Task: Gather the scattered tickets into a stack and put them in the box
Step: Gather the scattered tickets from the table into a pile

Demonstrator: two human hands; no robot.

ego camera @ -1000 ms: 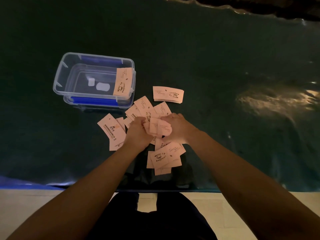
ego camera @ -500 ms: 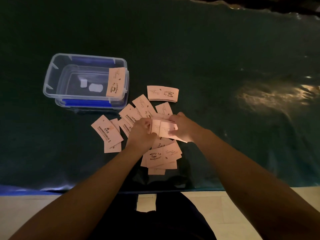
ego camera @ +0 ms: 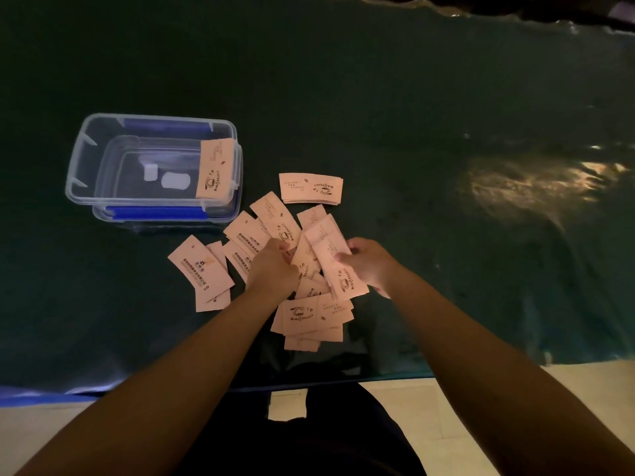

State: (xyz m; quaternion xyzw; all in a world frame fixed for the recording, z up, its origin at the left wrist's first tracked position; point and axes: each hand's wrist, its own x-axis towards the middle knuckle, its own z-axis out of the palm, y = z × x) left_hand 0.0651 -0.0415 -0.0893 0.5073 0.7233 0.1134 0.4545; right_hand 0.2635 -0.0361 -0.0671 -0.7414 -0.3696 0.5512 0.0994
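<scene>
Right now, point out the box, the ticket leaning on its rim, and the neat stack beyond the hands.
box [ego camera: 79,173], head view, left wall.
leaning ticket [ego camera: 213,168], head view, its middle.
neat stack [ego camera: 310,187], head view, top ticket.

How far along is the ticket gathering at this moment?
Early. Done: one ticket leans against the clear box's right inner wall, and a small neat stack sits on the dark cloth. In hand: the right hand holds a few tickets; the left hand reaches into the pile. Left: most loose tickets remain scattered outside the box.
</scene>
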